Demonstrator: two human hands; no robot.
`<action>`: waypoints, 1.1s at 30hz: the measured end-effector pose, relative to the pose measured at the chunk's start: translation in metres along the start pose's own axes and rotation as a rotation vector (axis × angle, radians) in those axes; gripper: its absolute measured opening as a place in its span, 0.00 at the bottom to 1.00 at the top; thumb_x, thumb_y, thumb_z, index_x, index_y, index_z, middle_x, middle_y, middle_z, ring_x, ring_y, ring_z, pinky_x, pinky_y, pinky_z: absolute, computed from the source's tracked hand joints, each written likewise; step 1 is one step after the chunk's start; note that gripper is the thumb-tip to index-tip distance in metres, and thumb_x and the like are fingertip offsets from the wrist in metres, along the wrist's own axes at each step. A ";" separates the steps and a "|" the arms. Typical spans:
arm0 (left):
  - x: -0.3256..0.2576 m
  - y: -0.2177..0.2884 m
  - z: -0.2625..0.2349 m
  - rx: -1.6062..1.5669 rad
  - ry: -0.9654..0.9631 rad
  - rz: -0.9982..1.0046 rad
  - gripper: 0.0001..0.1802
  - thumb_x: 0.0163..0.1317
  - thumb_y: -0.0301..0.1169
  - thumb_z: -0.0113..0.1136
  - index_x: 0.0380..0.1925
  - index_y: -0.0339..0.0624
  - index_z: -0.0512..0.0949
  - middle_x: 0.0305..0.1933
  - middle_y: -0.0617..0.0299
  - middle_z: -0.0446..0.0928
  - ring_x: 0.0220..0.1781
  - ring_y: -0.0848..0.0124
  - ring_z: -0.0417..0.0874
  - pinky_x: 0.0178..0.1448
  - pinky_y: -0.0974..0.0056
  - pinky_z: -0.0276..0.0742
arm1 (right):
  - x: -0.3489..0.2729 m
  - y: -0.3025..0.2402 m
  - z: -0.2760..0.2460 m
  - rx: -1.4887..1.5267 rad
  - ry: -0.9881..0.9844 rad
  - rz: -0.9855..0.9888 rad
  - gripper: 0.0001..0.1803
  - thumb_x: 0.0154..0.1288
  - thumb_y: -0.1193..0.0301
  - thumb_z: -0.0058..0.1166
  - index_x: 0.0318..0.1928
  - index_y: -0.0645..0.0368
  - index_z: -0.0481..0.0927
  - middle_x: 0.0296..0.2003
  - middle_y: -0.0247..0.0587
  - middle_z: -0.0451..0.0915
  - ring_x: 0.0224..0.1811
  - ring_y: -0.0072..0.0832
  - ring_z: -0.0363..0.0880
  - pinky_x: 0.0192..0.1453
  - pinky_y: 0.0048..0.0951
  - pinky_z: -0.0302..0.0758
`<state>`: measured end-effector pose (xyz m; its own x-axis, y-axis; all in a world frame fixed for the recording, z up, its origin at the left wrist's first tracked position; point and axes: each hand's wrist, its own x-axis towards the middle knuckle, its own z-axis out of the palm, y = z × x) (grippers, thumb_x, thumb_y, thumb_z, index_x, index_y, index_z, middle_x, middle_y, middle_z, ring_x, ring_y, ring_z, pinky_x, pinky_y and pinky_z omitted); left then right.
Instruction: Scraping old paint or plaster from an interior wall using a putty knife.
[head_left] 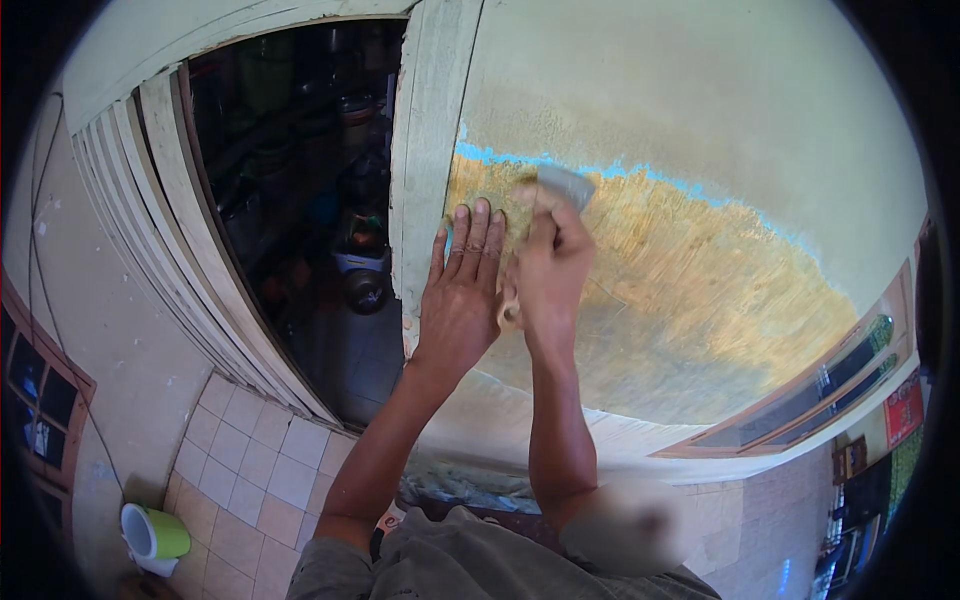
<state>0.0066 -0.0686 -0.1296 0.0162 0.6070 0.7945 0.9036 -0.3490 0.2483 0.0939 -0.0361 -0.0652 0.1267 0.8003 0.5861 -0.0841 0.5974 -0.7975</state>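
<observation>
My left hand (465,285) lies flat against the wall beside the door frame, its fingers stretched upward and slightly apart. Just to its right, my right hand (550,270) is closed around a scraper (567,186) with a wide grey blade. The blade is tilted and close to the wall surface; whether its edge touches cannot be told. Behind both hands is a stripped, yellow-brown patch of wall (690,290). A ragged light-blue paint edge (690,187) runs along its top, under the pale paint above. Part of the scraper's tan handle shows below my right hand.
A pale wooden door frame (430,150) borders the wall, with a dark doorway and a folded slatted door (215,250) to its left. A glazed window (810,385) is at the right. Tiled floor (245,480) and a green-and-white bucket (155,532) lie below left.
</observation>
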 end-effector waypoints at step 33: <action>0.001 -0.014 -0.005 0.028 -0.043 0.026 0.43 0.61 0.23 0.59 0.77 0.33 0.57 0.84 0.46 0.52 0.86 0.52 0.49 0.86 0.44 0.43 | -0.003 0.000 0.013 -0.156 -0.026 -0.050 0.13 0.74 0.80 0.44 0.44 0.65 0.85 0.34 0.41 0.86 0.31 0.20 0.76 0.36 0.26 0.72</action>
<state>-0.0078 -0.0669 -0.1299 0.0578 0.6280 0.7761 0.9144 -0.3453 0.2113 0.0809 -0.0380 -0.0655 0.1014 0.7717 0.6278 0.0766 0.6231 -0.7784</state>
